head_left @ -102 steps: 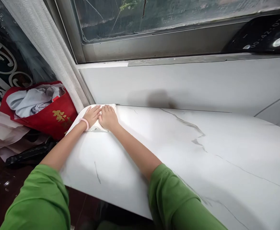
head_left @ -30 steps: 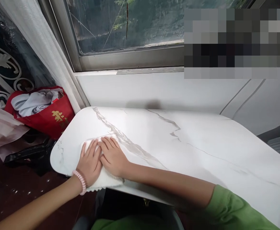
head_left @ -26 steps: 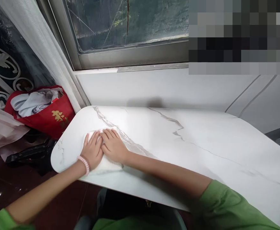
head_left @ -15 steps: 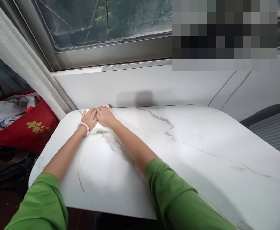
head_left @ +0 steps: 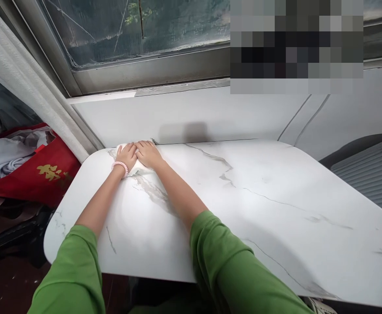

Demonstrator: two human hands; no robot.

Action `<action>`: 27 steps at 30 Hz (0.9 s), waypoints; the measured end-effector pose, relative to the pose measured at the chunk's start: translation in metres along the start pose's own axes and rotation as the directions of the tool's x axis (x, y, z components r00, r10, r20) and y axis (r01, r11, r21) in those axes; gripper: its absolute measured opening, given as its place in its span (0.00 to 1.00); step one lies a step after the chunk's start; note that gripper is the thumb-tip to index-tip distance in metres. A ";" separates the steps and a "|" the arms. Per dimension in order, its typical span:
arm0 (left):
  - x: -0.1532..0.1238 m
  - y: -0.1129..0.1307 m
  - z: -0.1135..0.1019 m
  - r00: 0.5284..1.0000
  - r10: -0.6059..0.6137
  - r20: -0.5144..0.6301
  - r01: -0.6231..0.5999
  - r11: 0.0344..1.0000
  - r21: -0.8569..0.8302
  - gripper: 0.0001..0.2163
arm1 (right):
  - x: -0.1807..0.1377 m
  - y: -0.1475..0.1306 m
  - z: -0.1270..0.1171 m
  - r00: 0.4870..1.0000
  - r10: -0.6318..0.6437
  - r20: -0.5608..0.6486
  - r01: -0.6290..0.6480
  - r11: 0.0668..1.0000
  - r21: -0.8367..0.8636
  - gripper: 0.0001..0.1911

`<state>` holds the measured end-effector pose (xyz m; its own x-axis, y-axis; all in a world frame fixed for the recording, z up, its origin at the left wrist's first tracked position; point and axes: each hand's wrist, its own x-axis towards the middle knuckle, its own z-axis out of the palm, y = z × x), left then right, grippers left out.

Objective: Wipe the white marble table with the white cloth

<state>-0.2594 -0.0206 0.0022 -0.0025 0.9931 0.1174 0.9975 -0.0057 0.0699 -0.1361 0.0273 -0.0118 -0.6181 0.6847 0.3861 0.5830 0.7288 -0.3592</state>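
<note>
At the far left of one white, grey-veined table (head_left: 276,237), close by the pale wall (head_left: 210,107), laying the left hand (head_left: 127,156) and the right hand (head_left: 147,153) side by side, touching, on one white cloth (head_left: 140,168); pressing down with outstretched, unclenched fingers. Wearing two green sleeves (head_left: 78,257) and one pink bracelet (head_left: 124,165), circling the left wrist. Reaching across the table, facing one metal-framed window (head_left: 102,30). Working between one whitish curtain (head_left: 21,65) plus one red bag (head_left: 65,172) holding light grey clothes (head_left: 8,159) on the left, and one grey ribbed seat (head_left: 367,174) on the right, above a dark red floor (head_left: 6,285).
</note>
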 end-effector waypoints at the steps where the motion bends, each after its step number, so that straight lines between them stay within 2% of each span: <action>1: -0.006 0.006 -0.001 1.000 -0.005 0.002 0.005 1.000 0.003 0.23 | -0.006 -0.001 -0.003 1.000 -0.010 0.006 0.010 1.000 0.004 0.22; 6: -0.051 0.037 -0.001 1.000 0.024 -0.019 -0.024 1.000 0.008 0.23 | -0.058 -0.011 -0.021 0.999 -0.045 0.024 0.045 0.999 0.000 0.23; 11: -0.121 0.078 0.003 0.984 0.166 -0.067 -0.167 0.986 -0.009 0.23 | -0.145 -0.032 -0.050 0.999 -0.032 0.013 0.032 0.998 -0.049 0.24; 15: -0.182 0.123 0.004 0.963 0.242 -0.118 -0.247 0.968 -0.031 0.23 | -0.216 -0.043 -0.078 0.997 -0.037 0.068 0.040 0.998 -0.041 0.26; 18: -0.211 0.151 0.001 0.942 0.315 -0.119 -0.324 0.944 -0.063 0.24 | -0.256 -0.044 -0.096 0.995 -0.046 0.092 0.048 0.998 -0.027 0.27; 20: -0.218 0.163 -0.002 0.926 0.358 -0.120 -0.370 0.924 -0.093 0.24 | -0.273 -0.043 -0.103 0.995 -0.024 0.094 0.027 0.999 -0.030 0.27; 23: -0.208 0.170 -0.003 0.909 0.402 -0.109 -0.413 0.905 -0.106 0.23 | -0.276 -0.037 -0.105 0.995 0.046 0.093 -0.040 0.997 -0.058 0.28; 27: -0.161 0.166 -0.002 0.924 0.376 -0.073 -0.381 0.920 -0.091 0.22 | -0.238 -0.013 -0.098 0.991 0.106 0.083 -0.101 0.993 -0.061 0.28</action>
<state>-0.0939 -0.1815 -0.0030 0.3672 0.9068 0.2073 0.9123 -0.3945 0.1096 0.0552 -0.1455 -0.0159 -0.5942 0.7562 0.2739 0.6738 0.6540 -0.3439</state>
